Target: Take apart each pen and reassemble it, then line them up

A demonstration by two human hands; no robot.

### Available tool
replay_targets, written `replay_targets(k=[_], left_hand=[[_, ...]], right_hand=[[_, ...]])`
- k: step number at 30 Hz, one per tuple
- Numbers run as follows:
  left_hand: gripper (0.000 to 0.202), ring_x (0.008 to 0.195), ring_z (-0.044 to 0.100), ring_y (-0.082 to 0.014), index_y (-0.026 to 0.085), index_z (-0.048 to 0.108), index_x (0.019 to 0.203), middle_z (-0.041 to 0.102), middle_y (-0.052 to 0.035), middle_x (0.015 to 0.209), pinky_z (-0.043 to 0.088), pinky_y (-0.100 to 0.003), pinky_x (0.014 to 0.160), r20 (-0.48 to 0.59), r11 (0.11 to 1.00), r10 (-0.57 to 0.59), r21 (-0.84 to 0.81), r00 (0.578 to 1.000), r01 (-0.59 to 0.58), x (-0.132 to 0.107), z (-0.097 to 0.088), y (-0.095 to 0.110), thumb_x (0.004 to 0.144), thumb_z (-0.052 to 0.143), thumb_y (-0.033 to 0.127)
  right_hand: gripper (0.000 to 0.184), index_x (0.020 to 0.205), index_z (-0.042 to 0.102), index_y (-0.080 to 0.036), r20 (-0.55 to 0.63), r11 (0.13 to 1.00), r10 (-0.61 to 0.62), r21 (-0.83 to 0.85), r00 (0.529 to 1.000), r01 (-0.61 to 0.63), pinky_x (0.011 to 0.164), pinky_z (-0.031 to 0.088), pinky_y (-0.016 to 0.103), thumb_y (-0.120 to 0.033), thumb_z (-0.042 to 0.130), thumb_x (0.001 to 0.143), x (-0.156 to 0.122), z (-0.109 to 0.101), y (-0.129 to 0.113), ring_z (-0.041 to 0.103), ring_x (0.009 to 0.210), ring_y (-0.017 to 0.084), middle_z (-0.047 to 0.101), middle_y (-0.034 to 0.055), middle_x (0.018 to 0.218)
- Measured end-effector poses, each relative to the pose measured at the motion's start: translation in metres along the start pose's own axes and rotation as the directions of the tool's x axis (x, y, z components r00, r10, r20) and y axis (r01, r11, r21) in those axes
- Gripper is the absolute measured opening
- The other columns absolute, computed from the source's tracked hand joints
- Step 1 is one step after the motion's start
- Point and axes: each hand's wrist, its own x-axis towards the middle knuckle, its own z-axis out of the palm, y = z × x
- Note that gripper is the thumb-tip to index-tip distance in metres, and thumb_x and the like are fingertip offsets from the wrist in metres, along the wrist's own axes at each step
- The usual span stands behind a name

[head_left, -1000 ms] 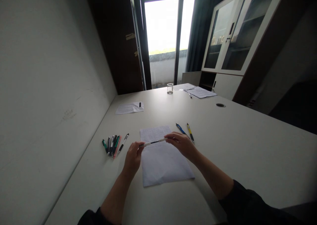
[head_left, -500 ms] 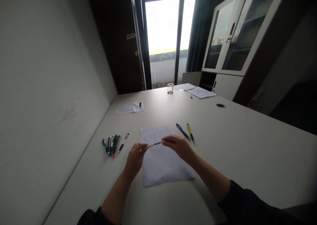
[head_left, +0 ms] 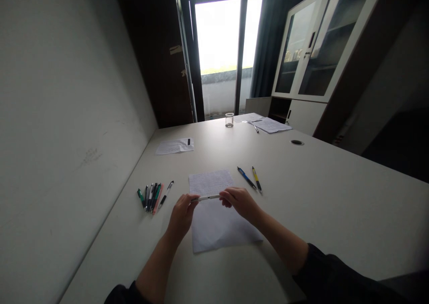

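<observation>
A white pen (head_left: 208, 197) is stretched level between my two hands, above a sheet of paper (head_left: 223, 228). My left hand (head_left: 182, 212) pinches its left end, and my right hand (head_left: 240, 201) closes on its right end. The upper part of the paper carries lines of writing; the lower part looks blank. Right of the paper lie a blue pen (head_left: 246, 177) and a yellow pen (head_left: 257, 180). To the left, several pens (head_left: 150, 197) lie side by side, with a white-and-black pen (head_left: 166, 193) slightly apart from them.
At the far side of the white table (head_left: 301, 214) stands a clear glass (head_left: 229, 120). More papers lie at the back left (head_left: 174, 146) and back right (head_left: 271, 125), a pen (head_left: 256, 129) beside the latter. A wall (head_left: 77, 161) borders the left; a round cable hole (head_left: 297, 142) is at right.
My right hand has come down slightly, so the white pen has gone from tilted to nearly level. The left hand keeps its hold, and the other pens stay in place.
</observation>
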Motion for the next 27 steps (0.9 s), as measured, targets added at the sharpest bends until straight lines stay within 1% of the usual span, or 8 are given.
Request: replay_targets(k=[3,5,10,13,16,20,24,27], left_hand=[[0.016,0.085,0.062,-0.0198,0.022,0.062,0.103,0.065,-0.0063,0.091,0.05,-0.032,0.073,-0.004,1.0,-0.005,0.006,1.0,0.005,0.0007,-0.0004,-0.0002,0.096,0.049,0.027],[0.016,0.085,0.062,-0.0198,0.022,0.062,0.103,0.065,-0.0062,0.091,0.05,-0.031,0.073,-0.007,1.0,-0.004,0.002,1.0,0.004,0.001,-0.0009,-0.0002,0.095,0.049,0.027],[0.015,0.084,0.063,-0.0195,0.022,0.063,0.102,0.066,-0.0056,0.09,0.05,-0.031,0.072,-0.006,1.0,-0.003,0.005,1.0,0.003,0.0008,-0.0014,0.0004,0.094,0.051,0.025],[0.016,0.085,0.062,-0.0197,0.022,0.063,0.104,0.066,-0.0061,0.091,0.051,-0.032,0.073,0.012,1.0,0.008,0.004,1.0,-0.008,0.001,-0.001,0.0011,0.095,0.05,0.025],[0.017,0.086,0.062,-0.02,0.022,0.063,0.103,0.066,-0.0067,0.092,0.051,-0.033,0.074,0.02,1.0,0.008,-0.006,1.0,-0.008,0.0014,-0.0009,0.0012,0.095,0.049,0.025],[0.017,0.085,0.062,-0.0202,0.022,0.063,0.103,0.065,-0.0067,0.092,0.051,-0.033,0.074,-0.002,1.0,-0.011,-0.014,1.0,0.01,0.001,-0.0014,-0.001,0.095,0.048,0.027],[0.017,0.084,0.062,-0.02,0.022,0.063,0.104,0.065,-0.0062,0.091,0.051,-0.032,0.073,0.004,1.0,-0.009,-0.01,1.0,0.009,0.0001,-0.0009,-0.0032,0.095,0.049,0.027],[0.017,0.086,0.062,-0.0203,0.022,0.063,0.104,0.065,-0.0064,0.092,0.051,-0.033,0.074,0.02,1.0,-0.007,-0.01,1.0,0.007,-0.0001,-0.0001,-0.0038,0.095,0.05,0.026]], right_hand=[[0.032,0.102,0.069,-0.019,-0.012,1.0,-0.026,0.017,1.0,0.026,0.061,0.055,0.025,-0.047,0.06,0.089,0.0011,-0.0003,0.0024,0.063,0.062,0.013,0.068,0.002,0.074],[0.041,0.115,0.064,-0.022,-0.019,0.998,-0.044,0.042,0.999,0.045,0.068,0.057,0.027,-0.046,0.068,0.083,0.002,0.0001,0.0032,0.066,0.071,0.015,0.069,0.0028,0.084],[0.024,0.092,0.07,-0.02,-0.016,0.994,-0.086,-0.073,0.996,0.084,0.067,0.054,0.027,-0.042,0.063,0.088,0.0008,-0.0008,-0.0011,0.064,0.069,0.015,0.071,0.0043,0.08],[0.037,0.074,0.068,-0.017,0.062,0.989,-0.076,-0.119,0.995,0.083,0.064,0.05,0.025,-0.041,0.05,0.096,-0.0009,-0.0035,-0.0039,0.062,0.061,0.013,0.068,0.0031,0.067],[0.039,0.084,0.07,-0.017,0.083,0.994,-0.05,-0.091,0.995,0.058,0.063,0.051,0.025,-0.041,0.043,0.099,-0.0012,-0.0045,-0.0018,0.063,0.059,0.012,0.068,0.0026,0.068],[0.04,0.115,0.062,-0.021,0.032,0.998,-0.055,-0.006,0.998,0.055,0.066,0.056,0.027,-0.045,0.068,0.084,-0.0002,-0.0021,0.0038,0.066,0.07,0.015,0.07,0.0034,0.086],[0.025,0.098,0.068,-0.02,0.003,0.993,-0.097,-0.065,0.995,0.097,0.068,0.055,0.027,-0.042,0.063,0.088,-0.0003,-0.0017,0.0028,0.066,0.071,0.015,0.07,0.0043,0.085],[0.033,0.078,0.069,-0.018,0.04,0.983,-0.092,-0.158,0.995,0.097,0.066,0.052,0.026,-0.039,0.051,0.096,-0.0006,-0.0042,0.0005,0.063,0.063,0.013,0.068,0.0026,0.07]])
